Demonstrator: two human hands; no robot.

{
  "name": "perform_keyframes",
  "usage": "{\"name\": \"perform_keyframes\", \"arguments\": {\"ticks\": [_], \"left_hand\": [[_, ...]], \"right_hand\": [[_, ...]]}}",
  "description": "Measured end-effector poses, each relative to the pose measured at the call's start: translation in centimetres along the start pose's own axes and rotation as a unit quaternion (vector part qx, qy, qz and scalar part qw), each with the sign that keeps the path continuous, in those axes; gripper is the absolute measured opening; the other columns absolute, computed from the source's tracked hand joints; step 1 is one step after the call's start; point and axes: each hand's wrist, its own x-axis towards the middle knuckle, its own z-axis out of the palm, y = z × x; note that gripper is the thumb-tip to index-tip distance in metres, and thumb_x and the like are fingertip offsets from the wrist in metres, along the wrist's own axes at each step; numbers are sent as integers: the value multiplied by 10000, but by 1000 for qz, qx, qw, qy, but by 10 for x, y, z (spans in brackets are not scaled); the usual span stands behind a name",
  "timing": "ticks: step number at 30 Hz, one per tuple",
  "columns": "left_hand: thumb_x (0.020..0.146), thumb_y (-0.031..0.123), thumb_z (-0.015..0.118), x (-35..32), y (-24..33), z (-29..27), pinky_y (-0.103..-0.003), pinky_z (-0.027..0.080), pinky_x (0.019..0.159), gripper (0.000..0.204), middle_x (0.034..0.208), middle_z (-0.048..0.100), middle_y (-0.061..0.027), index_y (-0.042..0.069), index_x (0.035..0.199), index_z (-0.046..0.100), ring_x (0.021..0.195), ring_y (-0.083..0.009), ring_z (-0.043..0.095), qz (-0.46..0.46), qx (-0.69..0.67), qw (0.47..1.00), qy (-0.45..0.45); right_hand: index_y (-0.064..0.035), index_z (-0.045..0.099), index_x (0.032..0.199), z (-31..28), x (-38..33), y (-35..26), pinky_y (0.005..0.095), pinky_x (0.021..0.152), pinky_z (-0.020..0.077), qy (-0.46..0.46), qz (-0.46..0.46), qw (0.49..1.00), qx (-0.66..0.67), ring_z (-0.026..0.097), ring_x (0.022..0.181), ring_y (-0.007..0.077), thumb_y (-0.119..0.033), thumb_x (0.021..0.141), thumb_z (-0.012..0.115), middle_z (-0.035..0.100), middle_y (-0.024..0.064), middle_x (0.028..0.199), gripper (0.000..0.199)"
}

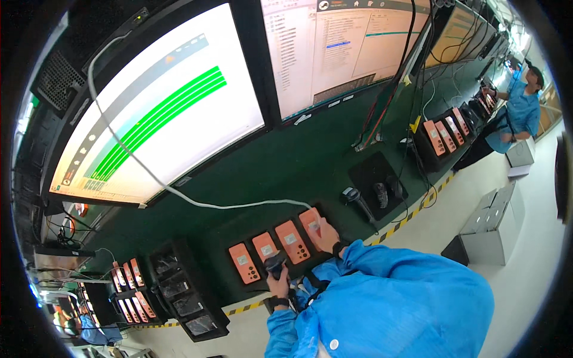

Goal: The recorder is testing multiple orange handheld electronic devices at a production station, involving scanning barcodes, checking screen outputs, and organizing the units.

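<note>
My left hand [279, 286] is closed round a black handheld scanner [274, 263], which is held over the lower part of the second phone from the left. My right hand [326, 237] grips the rightmost salmon-pink phone [309, 222] by its right side, its fingers partly covering the back. A white cable [239, 206] runs from the large left monitor to the top end of that phone. Three more such phones lie back-up in a row to the left: one at the end [244, 263], one under the scanner [264, 245] and one between the hands [290, 240]. Each has a pale label and dark camera lenses.
Two large monitors [185, 113] [352, 48] stand behind the green bench mat [292, 161]. A black tray [190, 292] of dark wrapped items and racks of phones [134, 304] are at left. Another scanner [358, 203] lies by a black pad. A co-worker [522, 113] stands far right.
</note>
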Motion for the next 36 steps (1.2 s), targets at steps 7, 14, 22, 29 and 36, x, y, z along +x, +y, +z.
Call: {"name": "perform_keyframes", "arguments": {"ticks": [7, 14, 22, 29, 36], "left_hand": [[774, 249, 650, 32, -38, 87, -331, 440, 609, 317, 768, 615, -78, -11, 937, 574, 689, -178, 568, 45, 152, 987, -39], [730, 305, 646, 24, -40, 111, -392, 450, 789, 435, 933, 627, -163, 15, 1047, 574, 909, -317, 591, 81, 110, 989, -57], [716, 392, 639, 32, -62, 119, -409, 467, 745, 523, 933, 615, -201, -3, 1051, 560, 876, -358, 592, 48, 230, 971, -54], [721, 336, 636, 22, -39, 125, -405, 463, 757, 454, 923, 624, -196, -21, 996, 577, 884, -332, 597, -7, 215, 975, -54], [704, 392, 642, 22, -45, 122, -417, 478, 697, 521, 841, 627, -192, -7, 1030, 569, 793, -344, 607, 28, 227, 972, -48]], "right_hand": [[-32, 402, 917, -22, 33, 27, 407, 629, 416, -99, 102, 983, 115, 553, 757, 357, -334, 889, 488, 523, 181, 786, 315], [-6, 559, 1001, -48, 38, 10, 363, 836, 405, -157, -14, 972, 172, 539, 936, 279, -245, 886, 439, 588, 158, 975, 291], [25, 459, 1094, -27, 35, 58, 315, 867, 381, -204, 61, 954, 211, 496, 990, 210, -314, 940, 373, 543, 116, 1051, 382], [30, 421, 1115, -32, 37, 59, 310, 832, 392, -242, 74, 952, 170, 493, 977, 191, -357, 942, 371, 532, 108, 1029, 427], [29, 386, 1176, -24, 32, 71, 342, 766, 429, -223, 50, 959, 165, 553, 892, 266, -353, 907, 453, 551, 152, 954, 472]]}}
